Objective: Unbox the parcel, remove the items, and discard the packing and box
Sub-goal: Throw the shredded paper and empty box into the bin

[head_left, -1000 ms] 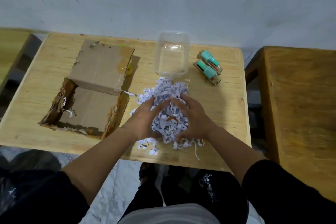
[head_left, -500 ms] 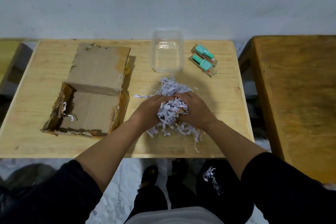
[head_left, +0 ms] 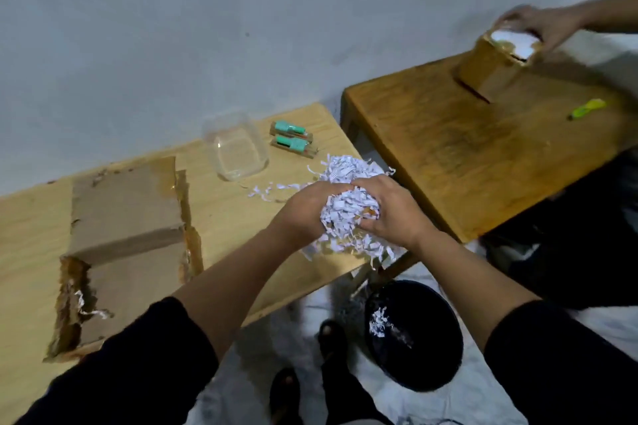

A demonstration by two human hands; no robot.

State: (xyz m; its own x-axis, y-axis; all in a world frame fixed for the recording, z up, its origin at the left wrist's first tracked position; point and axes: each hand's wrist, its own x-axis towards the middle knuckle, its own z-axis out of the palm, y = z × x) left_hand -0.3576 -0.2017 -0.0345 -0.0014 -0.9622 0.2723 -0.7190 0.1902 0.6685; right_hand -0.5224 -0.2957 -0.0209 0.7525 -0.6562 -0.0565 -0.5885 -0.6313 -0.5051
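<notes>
Shredded paper (head_left: 345,214): white, with faint lilac-grey shading; one small orange-brown fleck shows within the clump. Cardboard box (head_left: 127,217): dull brown, its torn edges a glossier amber-brown. Table (head_left: 234,217) under the box: pale yellow wood with fine grain lines. Container (head_left: 240,155) beyond the box: clear, colourless. Two packets (head_left: 291,140) just beside the container: teal-green pieces on tan backing, with small red marks. Second table (head_left: 483,155) past the packets: darker honey-brown, streaked grain. Bin (head_left: 414,335) below the table edge: black, with white shreds inside. Sleeves (head_left: 145,369): black. Wall (head_left: 207,28): grey-white, lightly speckled.
</notes>
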